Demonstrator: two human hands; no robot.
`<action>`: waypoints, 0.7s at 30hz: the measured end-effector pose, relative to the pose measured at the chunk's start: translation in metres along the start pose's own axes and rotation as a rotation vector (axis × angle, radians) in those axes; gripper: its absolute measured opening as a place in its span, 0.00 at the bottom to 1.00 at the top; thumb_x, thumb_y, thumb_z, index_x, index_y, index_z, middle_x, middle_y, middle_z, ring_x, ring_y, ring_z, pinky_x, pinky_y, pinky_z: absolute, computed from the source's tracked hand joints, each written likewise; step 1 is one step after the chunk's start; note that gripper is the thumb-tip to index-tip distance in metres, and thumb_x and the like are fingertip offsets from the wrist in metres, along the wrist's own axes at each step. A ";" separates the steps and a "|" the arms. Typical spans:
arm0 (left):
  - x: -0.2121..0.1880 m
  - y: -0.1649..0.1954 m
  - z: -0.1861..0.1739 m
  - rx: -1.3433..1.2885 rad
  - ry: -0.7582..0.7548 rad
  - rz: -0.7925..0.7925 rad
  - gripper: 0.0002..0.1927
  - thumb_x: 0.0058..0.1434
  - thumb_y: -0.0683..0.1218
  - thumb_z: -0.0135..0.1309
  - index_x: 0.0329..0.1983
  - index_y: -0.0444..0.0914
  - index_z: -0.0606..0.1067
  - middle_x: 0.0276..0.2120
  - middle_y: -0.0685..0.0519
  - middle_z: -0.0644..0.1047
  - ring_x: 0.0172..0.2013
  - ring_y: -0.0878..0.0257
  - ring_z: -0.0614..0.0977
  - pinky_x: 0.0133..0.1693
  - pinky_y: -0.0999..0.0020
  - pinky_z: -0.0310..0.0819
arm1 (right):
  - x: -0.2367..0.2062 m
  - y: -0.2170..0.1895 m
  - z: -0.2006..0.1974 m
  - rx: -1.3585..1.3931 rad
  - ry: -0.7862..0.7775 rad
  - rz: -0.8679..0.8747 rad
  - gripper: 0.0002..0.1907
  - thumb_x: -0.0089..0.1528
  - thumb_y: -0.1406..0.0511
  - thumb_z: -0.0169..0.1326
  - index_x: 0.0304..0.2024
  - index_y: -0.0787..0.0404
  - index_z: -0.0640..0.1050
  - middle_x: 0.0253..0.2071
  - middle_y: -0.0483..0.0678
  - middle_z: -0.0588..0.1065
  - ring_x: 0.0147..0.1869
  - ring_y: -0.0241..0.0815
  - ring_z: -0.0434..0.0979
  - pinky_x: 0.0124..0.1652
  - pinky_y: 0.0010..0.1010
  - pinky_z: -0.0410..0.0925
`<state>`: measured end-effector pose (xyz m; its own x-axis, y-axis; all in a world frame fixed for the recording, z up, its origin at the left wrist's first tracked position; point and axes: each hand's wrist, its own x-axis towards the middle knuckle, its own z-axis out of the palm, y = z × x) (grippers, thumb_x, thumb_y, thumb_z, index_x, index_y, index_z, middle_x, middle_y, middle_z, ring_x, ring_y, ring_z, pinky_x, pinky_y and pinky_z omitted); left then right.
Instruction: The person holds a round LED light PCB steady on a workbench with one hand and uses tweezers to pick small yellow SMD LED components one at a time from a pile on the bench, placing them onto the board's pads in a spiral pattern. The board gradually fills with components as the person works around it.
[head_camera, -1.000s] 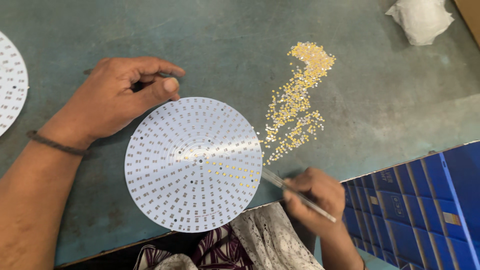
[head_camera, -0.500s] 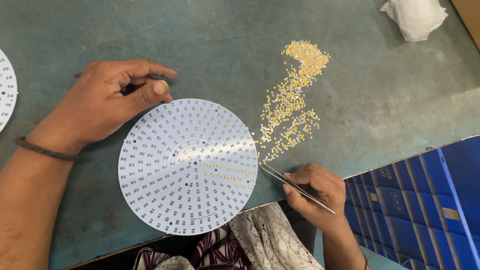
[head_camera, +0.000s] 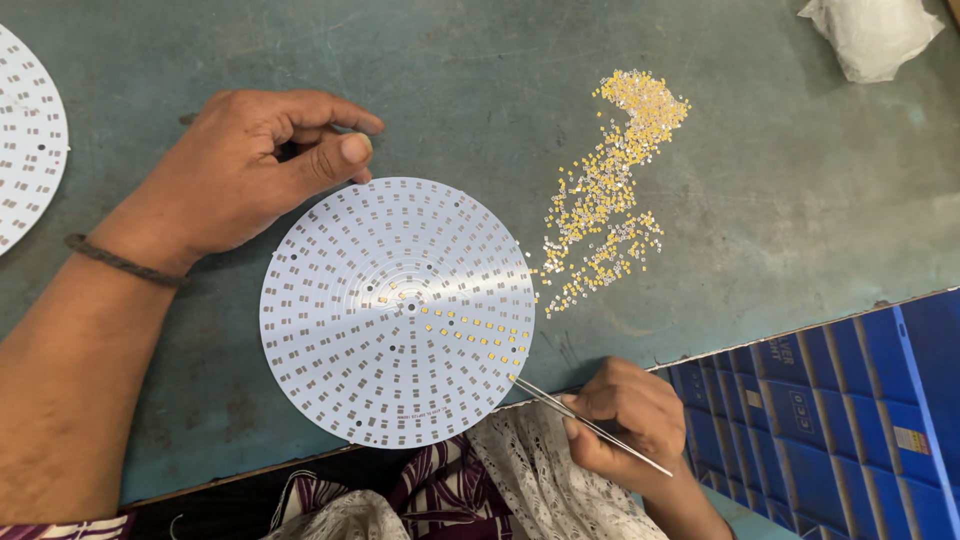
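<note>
Round white circuit board (head_camera: 397, 310), few yellow chips placed; right hand (head_camera: 625, 415) pinches tweezers (head_camera: 590, 425), left hand (head_camera: 250, 165) curled empty.

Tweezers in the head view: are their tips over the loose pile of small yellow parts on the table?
No, the tweezers in the right hand point their tips at the round white board's lower right edge, apart from the pile.

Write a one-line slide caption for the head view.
Right hand sets tweezers to a round white circuit board while the left hand steadies its edge, loose yellow chips nearby.
</note>
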<state>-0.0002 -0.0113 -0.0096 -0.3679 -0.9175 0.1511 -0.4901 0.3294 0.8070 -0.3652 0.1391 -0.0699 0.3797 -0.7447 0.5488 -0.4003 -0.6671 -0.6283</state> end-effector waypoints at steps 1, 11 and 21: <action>-0.001 0.000 0.001 -0.002 0.001 0.000 0.30 0.65 0.64 0.52 0.54 0.36 0.79 0.34 0.51 0.85 0.37 0.64 0.86 0.40 0.69 0.79 | 0.000 0.000 0.000 0.000 0.002 0.000 0.09 0.52 0.69 0.63 0.24 0.65 0.74 0.24 0.48 0.76 0.26 0.40 0.76 0.27 0.28 0.67; -0.003 0.002 0.002 0.060 0.010 -0.022 0.30 0.64 0.64 0.52 0.54 0.37 0.80 0.34 0.52 0.85 0.37 0.63 0.87 0.39 0.67 0.79 | 0.003 -0.001 -0.003 0.016 -0.018 -0.050 0.10 0.54 0.69 0.64 0.26 0.65 0.74 0.26 0.49 0.77 0.28 0.40 0.77 0.28 0.28 0.68; -0.003 0.004 0.000 0.032 0.001 -0.057 0.27 0.63 0.61 0.54 0.54 0.38 0.80 0.34 0.52 0.86 0.36 0.64 0.87 0.39 0.67 0.79 | 0.022 0.020 -0.009 -0.092 0.089 0.210 0.10 0.53 0.71 0.66 0.29 0.67 0.75 0.30 0.50 0.79 0.30 0.38 0.79 0.31 0.24 0.69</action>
<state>-0.0014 -0.0075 -0.0063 -0.3380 -0.9351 0.1062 -0.5354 0.2838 0.7955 -0.3726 0.1087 -0.0655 0.2068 -0.8635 0.4600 -0.5391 -0.4929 -0.6830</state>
